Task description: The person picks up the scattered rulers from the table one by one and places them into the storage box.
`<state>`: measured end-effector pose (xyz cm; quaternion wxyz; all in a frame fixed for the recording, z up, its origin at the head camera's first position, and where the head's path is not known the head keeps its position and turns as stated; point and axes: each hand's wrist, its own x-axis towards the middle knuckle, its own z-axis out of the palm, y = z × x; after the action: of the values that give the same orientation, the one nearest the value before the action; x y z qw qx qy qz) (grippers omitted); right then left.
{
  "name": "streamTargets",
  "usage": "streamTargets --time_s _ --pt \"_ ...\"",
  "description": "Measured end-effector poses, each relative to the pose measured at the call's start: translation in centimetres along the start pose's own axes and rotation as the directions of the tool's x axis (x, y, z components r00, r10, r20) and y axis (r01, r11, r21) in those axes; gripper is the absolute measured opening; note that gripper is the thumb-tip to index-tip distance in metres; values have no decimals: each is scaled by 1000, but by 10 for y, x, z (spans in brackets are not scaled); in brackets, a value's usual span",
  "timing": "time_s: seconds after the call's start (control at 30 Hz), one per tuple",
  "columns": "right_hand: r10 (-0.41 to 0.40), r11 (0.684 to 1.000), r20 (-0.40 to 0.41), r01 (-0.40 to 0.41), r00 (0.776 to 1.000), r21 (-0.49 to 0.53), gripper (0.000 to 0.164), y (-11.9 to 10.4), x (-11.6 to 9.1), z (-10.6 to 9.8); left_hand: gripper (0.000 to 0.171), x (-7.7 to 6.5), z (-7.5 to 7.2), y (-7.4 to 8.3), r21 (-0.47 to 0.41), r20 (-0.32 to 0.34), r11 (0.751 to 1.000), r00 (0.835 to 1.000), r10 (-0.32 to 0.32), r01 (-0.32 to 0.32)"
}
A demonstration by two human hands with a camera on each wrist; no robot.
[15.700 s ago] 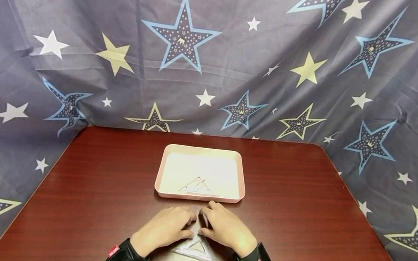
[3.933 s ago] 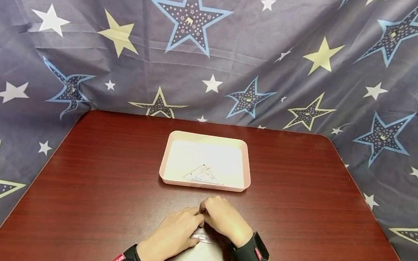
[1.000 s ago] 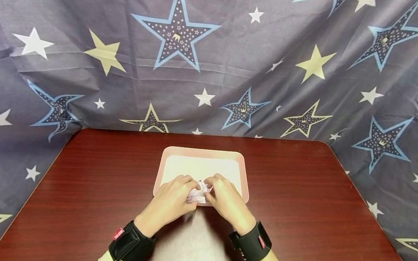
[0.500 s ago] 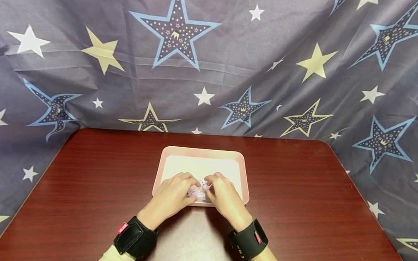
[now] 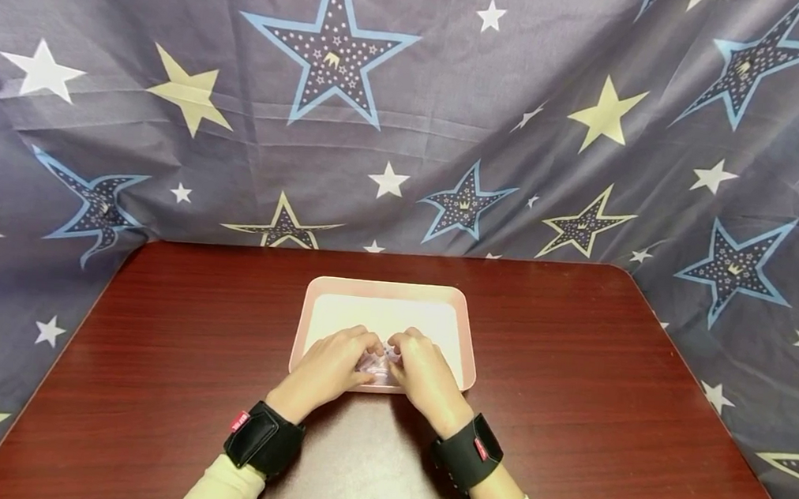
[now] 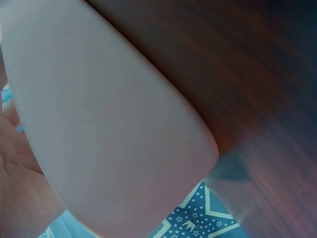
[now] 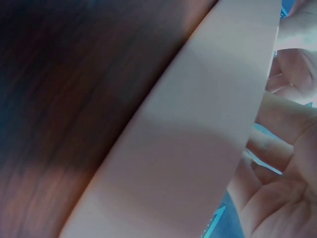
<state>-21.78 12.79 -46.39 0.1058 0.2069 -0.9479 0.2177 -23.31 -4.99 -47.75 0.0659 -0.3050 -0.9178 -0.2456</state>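
Observation:
In the head view, both hands reach over the front rim of a pale pink tray (image 5: 464, 342). Between them shows a clear plastic set square (image 5: 375, 369), low inside the tray by its near wall. My left hand (image 5: 328, 366) holds its left side with curled fingers and thumb. On the opposite side my right hand (image 5: 427, 379) does likewise; its fingertips are partly hidden. Whether a second set square lies underneath cannot be made out. In the wrist views the tray's outer wall (image 6: 109, 114) covers most of the left fingers, while several right fingers (image 7: 277, 111) show behind it.
The tray stands on a dark red-brown wooden table (image 5: 570, 423). A grey curtain with stars (image 5: 414, 84) hangs along the table's back and sides. Black wrist bands (image 5: 265, 437) sit on both wrists.
Earlier, one set square lay in the tray while the hands worked at another on the table before it. The hands moved forward over the tray with it, then lowered slightly.

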Motion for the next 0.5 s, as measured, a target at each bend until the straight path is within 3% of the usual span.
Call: streamTargets --time_s 0.5 --pt "2 998 15 -1 1000 -67 6 -1 -4 6 23 -2 0 5 5 83 997 994 -76 76"
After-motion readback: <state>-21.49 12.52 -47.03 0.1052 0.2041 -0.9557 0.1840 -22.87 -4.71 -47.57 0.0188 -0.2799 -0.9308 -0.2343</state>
